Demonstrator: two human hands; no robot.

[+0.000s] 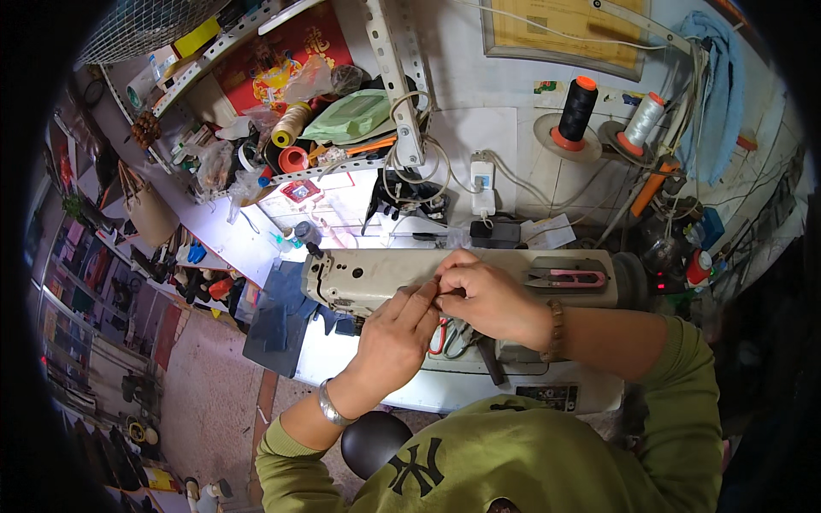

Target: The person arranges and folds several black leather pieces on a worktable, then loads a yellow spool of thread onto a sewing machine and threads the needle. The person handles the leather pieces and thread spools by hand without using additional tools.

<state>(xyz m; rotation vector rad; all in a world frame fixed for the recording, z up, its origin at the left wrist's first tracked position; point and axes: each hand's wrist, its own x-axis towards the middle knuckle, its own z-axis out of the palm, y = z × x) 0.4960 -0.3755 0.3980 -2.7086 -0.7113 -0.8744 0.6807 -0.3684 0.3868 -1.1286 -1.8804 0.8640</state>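
My left hand (396, 336) and my right hand (492, 297) meet above the arm of a beige sewing machine (385, 267). The fingers of both are bent and pressed together at the tips. Whatever lies between them is too small or too hidden to make out. Pink-handled thread snips (575, 278) lie on top of the machine, to the right of my right hand. Below my hands, red-handled scissors (439, 337) show in part on the machine bed. Dark blue fabric (286, 299) lies left of the machine's head.
Behind the machine stand a black thread cone (575, 113) and a white thread cone (643, 120). A power strip (483, 184) with cords hangs on the wall. A cluttered metal shelf (342, 162) is at the upper left. A round dark stool (375, 445) stands below.
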